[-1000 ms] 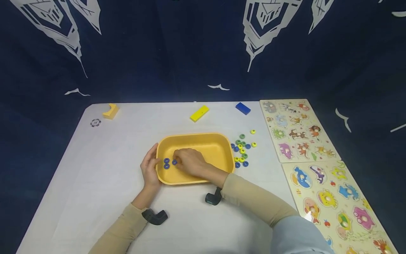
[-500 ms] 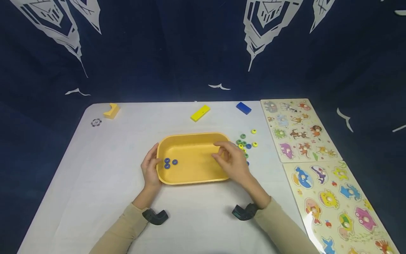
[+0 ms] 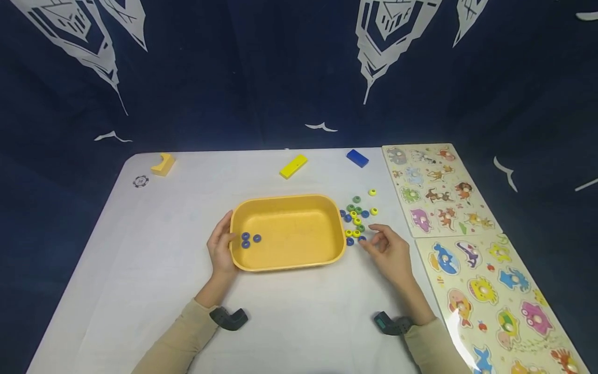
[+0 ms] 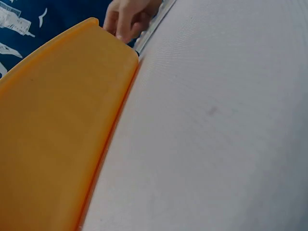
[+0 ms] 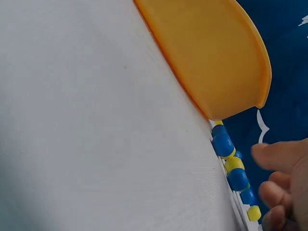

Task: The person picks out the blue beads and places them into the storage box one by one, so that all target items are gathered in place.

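Note:
A yellow tray [image 3: 289,234] sits mid-table in the head view. My left hand [image 3: 221,252] holds its left end, thumb at the rim and fingers along the outside wall. Inside, near that end, lie several blue beads [image 3: 257,238]. My right hand [image 3: 391,257] is just right of a loose group of beads, thumb and forefinger apart, fingertips right by a blue bead [image 3: 362,238]. Yellow beads [image 3: 357,221] and green beads [image 3: 357,199] lie in the same group. From the right wrist, the thumb [image 5: 276,154] shows beside blue beads [image 5: 223,144].
Two animal puzzle boards, one farther back [image 3: 406,176] and one nearer [image 3: 460,283], cover the table's right side. Along the back are a yellow block [image 3: 293,167], a blue block [image 3: 357,158] and a notched orange block [image 3: 163,164]. A round chip [image 3: 140,181] lies at left.
My right hand has let go of a blue bead in the tray and moved right to the loose beads outside. The left hand stays at the tray's left end.

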The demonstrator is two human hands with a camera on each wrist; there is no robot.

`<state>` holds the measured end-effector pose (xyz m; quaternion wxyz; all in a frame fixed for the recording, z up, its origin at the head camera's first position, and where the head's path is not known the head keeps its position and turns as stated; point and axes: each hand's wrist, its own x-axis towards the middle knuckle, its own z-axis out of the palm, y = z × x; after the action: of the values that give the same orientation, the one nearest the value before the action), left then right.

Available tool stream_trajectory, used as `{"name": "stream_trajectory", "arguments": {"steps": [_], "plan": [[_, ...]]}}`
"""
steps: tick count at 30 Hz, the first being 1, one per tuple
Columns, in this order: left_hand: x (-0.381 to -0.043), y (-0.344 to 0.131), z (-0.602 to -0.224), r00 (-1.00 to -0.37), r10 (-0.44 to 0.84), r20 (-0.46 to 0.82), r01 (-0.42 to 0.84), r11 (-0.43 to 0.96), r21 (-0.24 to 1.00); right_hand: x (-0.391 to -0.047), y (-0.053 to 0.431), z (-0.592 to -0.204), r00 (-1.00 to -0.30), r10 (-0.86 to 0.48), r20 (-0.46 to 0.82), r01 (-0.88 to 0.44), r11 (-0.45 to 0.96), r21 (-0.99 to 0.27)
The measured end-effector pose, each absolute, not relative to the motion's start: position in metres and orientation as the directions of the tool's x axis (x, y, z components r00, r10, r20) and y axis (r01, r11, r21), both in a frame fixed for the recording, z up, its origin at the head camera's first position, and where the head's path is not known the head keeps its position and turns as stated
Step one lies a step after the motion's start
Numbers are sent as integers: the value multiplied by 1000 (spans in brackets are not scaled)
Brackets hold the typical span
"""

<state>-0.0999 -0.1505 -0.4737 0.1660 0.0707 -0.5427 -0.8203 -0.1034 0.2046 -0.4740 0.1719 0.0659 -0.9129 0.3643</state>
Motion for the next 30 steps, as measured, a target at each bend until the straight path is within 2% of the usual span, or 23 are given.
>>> {"name": "stream_trajectory", "arguments": {"steps": [5,11,15,19,25,30], "plan": [[-99,-152,-473,-935,-349,69,193,-334,923,-104,205,-485,-958,0,286,-175,791,-587],[-98,-154,-472,-932,-352,81,203,-326,923,-106,201,-489,-956,-14,293,-175,829,-532],[-98,-153,-471,-935,-346,75,198,-337,920,-107,200,-482,-950,38,310,-163,788,-594],[-98,-152,-470,-938,-339,74,198,-348,916,-111,189,-456,-941,41,335,-206,716,-667],[-99,-151,-469,-937,-344,69,195,-346,918,-132,132,-406,-922,-175,347,-374,641,-670],[-100,-150,-471,-933,-352,68,195,-339,920,-151,71,-398,-900,-380,214,-428,674,-602]]}}
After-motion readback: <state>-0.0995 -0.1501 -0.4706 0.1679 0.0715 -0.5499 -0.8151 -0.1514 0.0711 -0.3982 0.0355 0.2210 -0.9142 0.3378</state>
